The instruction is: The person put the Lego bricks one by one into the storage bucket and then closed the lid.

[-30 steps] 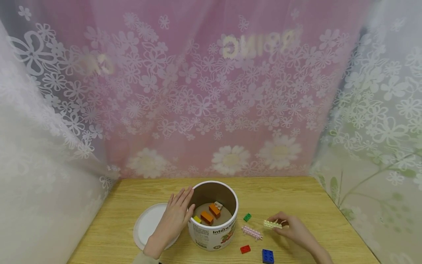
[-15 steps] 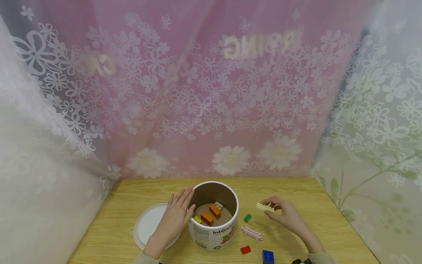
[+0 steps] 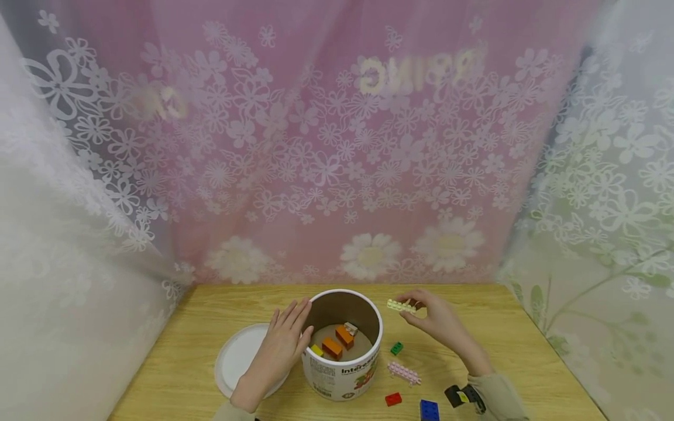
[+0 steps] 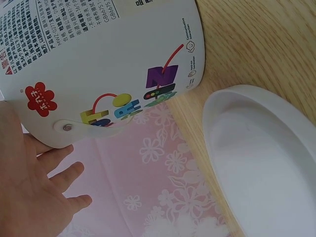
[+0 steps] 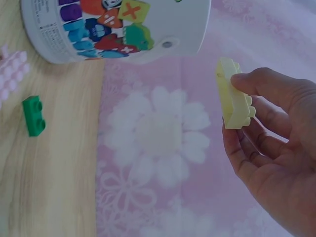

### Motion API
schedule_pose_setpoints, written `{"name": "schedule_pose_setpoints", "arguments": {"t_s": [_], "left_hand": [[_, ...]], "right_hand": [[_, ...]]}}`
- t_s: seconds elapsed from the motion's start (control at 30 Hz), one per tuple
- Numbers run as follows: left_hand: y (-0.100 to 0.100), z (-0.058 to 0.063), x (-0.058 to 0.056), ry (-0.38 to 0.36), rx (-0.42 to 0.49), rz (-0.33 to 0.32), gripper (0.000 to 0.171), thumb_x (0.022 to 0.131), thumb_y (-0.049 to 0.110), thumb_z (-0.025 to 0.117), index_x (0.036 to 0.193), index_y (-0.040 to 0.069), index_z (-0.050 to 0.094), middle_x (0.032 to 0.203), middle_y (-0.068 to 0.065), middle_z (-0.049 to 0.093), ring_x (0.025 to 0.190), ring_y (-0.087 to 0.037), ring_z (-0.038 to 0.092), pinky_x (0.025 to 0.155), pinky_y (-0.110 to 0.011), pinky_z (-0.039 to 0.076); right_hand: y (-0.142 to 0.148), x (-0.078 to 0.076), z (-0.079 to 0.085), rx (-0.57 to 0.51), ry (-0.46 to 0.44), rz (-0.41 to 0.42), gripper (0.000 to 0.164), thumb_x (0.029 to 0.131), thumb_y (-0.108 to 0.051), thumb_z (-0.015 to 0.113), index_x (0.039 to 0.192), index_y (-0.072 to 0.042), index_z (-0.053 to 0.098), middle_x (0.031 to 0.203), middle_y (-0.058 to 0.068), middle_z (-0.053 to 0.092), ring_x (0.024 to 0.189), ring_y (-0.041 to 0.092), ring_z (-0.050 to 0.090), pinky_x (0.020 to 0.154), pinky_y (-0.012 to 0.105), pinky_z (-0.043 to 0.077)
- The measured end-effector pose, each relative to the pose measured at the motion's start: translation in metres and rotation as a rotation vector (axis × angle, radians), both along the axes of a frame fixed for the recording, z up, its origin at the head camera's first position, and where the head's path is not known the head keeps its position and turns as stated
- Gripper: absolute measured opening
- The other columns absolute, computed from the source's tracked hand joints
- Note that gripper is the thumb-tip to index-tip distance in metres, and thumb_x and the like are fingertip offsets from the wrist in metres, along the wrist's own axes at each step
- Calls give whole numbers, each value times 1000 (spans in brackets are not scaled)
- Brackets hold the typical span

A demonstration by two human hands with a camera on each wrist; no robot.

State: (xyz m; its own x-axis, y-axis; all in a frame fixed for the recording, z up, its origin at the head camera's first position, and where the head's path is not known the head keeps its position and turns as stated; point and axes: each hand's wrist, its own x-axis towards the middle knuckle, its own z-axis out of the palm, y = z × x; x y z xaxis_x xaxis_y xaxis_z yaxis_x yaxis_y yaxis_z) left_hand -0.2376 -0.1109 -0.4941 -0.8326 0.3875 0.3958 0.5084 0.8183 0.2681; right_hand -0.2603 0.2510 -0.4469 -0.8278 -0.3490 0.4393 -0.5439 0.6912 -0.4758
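Observation:
My right hand (image 3: 439,318) pinches a pale yellow building block (image 3: 401,306) between thumb and fingers, raised to the right of the bucket's rim. In the right wrist view the long block (image 5: 234,98) shows its studs toward the palm. My left hand (image 3: 284,339) rests with straight fingers against the left rim of a white printed bucket (image 3: 337,380). Two orange blocks (image 3: 332,348), a yellow block (image 3: 316,350) and a whitish piece (image 3: 350,328) lie inside the bucket. The left wrist view shows the left fingers (image 4: 69,175) spread beside the bucket's printed wall (image 4: 123,59).
Right of the bucket lie a green block (image 3: 396,348), a pink studded block (image 3: 404,373), a red block (image 3: 393,399) and a blue block (image 3: 429,410). A white lid (image 3: 231,359) lies left of the bucket, partly under the left forearm. Floral curtains enclose the wooden table (image 3: 453,292).
My right hand has carried the pale yellow block up and leftward, from over the table's right side to near the bucket's rim. The left hand stays on the bucket.

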Motion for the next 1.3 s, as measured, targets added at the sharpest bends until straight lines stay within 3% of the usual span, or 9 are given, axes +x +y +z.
{"name": "schedule_pose_setpoints", "arguments": {"t_s": [0.4,0.53,0.83,1.1,1.3], "left_hand": [[0,2,1,-11,1,2,57,110,40,41,156,7,40,162,-8,37,151,-31,30,122,-61,18],[0,2,0,-2,6,0,57,110,40,42,156,7,40,162,-8,38,150,-31,31,122,-62,19],[0,3,0,-16,8,1,57,110,41,41,156,7,40,162,-7,37,150,-32,31,122,-62,17],[0,3,0,-14,5,8,57,110,40,42,156,8,40,162,-6,37,150,-32,31,123,-61,17],[1,1,-1,-17,6,6,57,110,41,40,156,7,40,162,-7,37,150,-33,31,123,-61,17]], "right_hand": [[-28,-9,11,-16,82,71,28,87,-9,81,113,-12,74,108,3,70,88,14,63,77,35,58],[-38,-12,13,-31,63,95,27,88,-11,80,114,-13,74,108,5,71,89,14,63,79,34,57],[-63,-21,10,-79,28,164,24,91,-14,78,115,-12,73,107,4,68,89,16,63,80,43,58],[-86,-28,3,-67,-14,205,23,92,-12,76,115,-12,73,109,4,71,90,18,64,76,36,59],[-100,-30,1,-71,-10,229,24,90,-11,78,114,-11,73,106,3,70,90,17,65,77,40,60]]}}
